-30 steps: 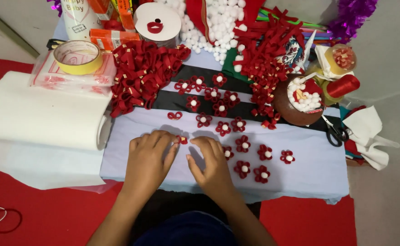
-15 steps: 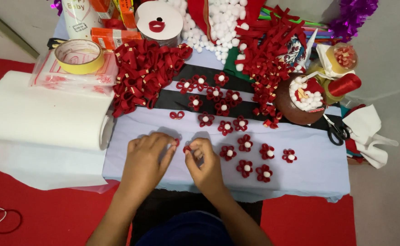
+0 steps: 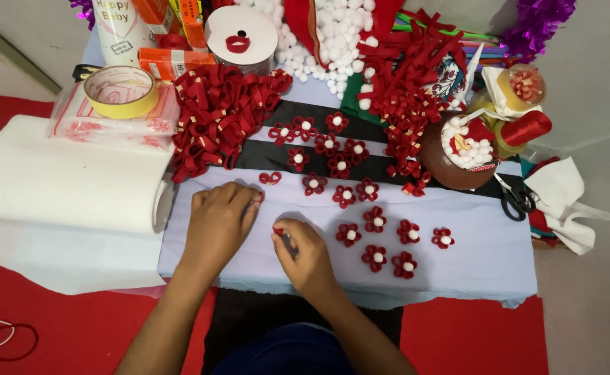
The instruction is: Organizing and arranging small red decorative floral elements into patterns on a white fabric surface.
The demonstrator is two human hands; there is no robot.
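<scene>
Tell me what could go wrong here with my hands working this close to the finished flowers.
The right hand pinches a small red ribbon piece; it could slip loose. The left hand touches another red piece near a red ribbon loop. A sweep might scatter the red ribbon flowers with white centres.

small red ribbon piece [image 3: 278,230], pinched at fingertips, low over pale blue cloth [image 3: 472,271]
</scene>
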